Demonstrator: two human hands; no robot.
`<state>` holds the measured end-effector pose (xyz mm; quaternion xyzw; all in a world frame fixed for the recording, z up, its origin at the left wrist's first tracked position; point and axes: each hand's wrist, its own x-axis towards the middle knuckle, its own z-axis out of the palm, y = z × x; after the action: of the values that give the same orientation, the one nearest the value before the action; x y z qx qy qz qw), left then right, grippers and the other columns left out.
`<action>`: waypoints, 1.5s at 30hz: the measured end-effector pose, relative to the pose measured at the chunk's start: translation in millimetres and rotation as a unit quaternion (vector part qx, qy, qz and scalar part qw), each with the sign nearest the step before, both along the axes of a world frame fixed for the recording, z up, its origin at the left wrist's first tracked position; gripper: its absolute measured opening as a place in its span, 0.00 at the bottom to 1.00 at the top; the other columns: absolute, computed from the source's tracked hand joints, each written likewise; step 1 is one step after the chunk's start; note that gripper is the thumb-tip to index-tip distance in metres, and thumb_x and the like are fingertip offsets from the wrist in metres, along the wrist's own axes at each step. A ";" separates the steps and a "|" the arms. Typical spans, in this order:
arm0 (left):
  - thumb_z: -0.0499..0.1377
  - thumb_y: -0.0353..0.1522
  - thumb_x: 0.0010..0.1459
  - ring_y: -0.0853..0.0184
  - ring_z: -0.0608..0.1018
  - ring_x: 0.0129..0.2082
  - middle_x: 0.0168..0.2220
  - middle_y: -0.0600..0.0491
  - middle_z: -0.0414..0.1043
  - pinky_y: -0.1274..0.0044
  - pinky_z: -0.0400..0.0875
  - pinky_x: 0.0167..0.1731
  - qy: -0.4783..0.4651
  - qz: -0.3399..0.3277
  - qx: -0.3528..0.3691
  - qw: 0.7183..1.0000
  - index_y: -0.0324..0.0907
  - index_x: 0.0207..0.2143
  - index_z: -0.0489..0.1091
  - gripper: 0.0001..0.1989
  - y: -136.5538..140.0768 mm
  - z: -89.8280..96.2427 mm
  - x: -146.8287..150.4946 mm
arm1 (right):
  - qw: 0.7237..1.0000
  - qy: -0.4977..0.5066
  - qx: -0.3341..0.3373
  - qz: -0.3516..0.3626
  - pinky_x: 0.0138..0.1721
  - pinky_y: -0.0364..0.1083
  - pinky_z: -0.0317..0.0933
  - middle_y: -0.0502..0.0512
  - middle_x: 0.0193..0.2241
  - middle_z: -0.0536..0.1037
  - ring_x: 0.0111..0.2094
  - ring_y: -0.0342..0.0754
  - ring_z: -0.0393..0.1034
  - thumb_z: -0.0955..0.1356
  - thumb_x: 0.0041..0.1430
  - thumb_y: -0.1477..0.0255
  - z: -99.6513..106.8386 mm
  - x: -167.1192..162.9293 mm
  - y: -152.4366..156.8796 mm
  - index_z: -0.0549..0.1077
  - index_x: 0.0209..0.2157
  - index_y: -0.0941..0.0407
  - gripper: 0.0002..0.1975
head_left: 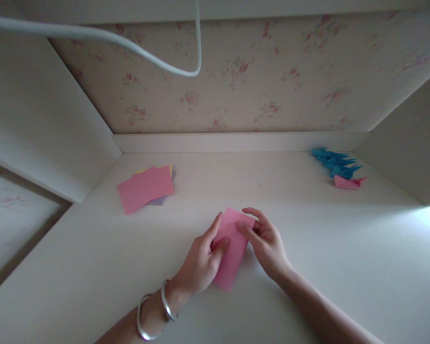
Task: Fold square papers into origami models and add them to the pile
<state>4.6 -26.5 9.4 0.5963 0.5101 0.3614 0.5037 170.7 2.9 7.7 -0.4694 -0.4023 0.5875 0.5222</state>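
A pink sheet of paper (232,258), long and narrow, is held up at a slant above the white table. My left hand (202,260) grips its left edge, with the thumb lying across the front. At the upper right corner, my right hand (267,241) pinches the paper between thumb and fingers, its index finger reaching out past the edge. Both hands are closed on this one sheet. The fingers behind the paper are hidden.
Pink sheets (146,186) lie on the table (93,277) at the back left, over yellow and purple ones. Several folded blue paper figures (335,161) stand at the back right, beside a pink folded figure (347,182). A white cable (129,45) hangs overhead.
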 end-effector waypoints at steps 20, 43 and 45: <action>0.52 0.35 0.68 0.59 0.74 0.56 0.62 0.42 0.67 0.69 0.67 0.57 0.036 0.011 0.031 0.999 0.36 0.68 0.52 0.29 -0.8 -3.8 -1.9 | 0.999 0.012 -0.038 0.004 0.26 0.41 0.62 0.48 0.25 0.76 0.24 0.42 0.66 0.74 0.52 0.59 -3.5 0.9 -0.4 0.73 0.48 0.56 0.24; 0.48 0.32 0.70 0.59 0.71 0.61 0.63 0.39 0.63 0.67 0.66 0.59 0.097 0.017 0.136 0.986 0.35 0.69 0.49 0.27 -3.4 -4.4 -2.9 | 0.999 -0.042 0.004 -0.019 0.30 0.43 0.67 0.51 0.24 0.75 0.26 0.45 0.68 0.69 0.59 0.55 -6.5 6.9 2.4 0.77 0.28 0.57 0.19; 0.48 0.31 0.70 0.60 0.71 0.61 0.63 0.40 0.64 0.68 0.66 0.60 0.094 0.013 0.142 0.985 0.35 0.68 0.53 0.26 -3.3 -3.8 -2.6 | 0.999 -0.039 0.005 -0.033 0.29 0.43 0.66 0.51 0.23 0.75 0.26 0.45 0.68 0.69 0.58 0.55 -5.4 7.5 2.8 0.77 0.27 0.57 0.19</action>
<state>2.0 -29.8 5.5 0.6865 0.5065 0.3791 0.3585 178.2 5.8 2.2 -0.5025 -0.4096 0.5492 0.5273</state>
